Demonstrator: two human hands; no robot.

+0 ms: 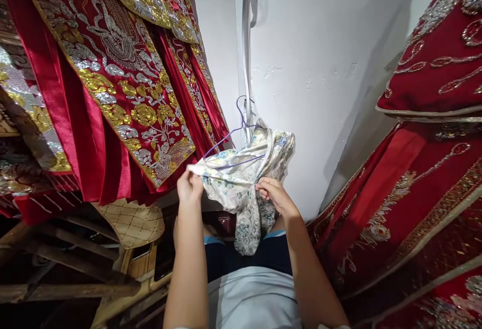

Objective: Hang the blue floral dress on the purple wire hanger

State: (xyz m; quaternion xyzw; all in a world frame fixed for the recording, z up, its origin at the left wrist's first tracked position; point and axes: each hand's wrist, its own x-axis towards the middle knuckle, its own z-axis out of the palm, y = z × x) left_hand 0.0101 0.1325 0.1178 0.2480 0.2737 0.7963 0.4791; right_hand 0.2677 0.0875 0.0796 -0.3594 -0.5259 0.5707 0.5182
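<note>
A pale garment with a blue and yellow floral print (241,196) hangs partly on a thin purple hanger (217,144). The hanger's hook is at a white strap or rail that runs down the wall. My left hand (189,184) pinches the garment's left edge, close to the hanger's left end. At the middle of the garment, my right hand (274,192) grips the cloth by the edge of the opening. One long piece of the cloth dangles down between my arms. The hanger's right part is mostly hidden inside the fabric.
Red costumes with gold and silver embroidery (131,78) hang at the left. More red beaded garments (414,168) fill the right side. A white wall (316,47) stands ahead. At the lower left are a bamboo frame (71,289) and a quilted cream pad (131,221).
</note>
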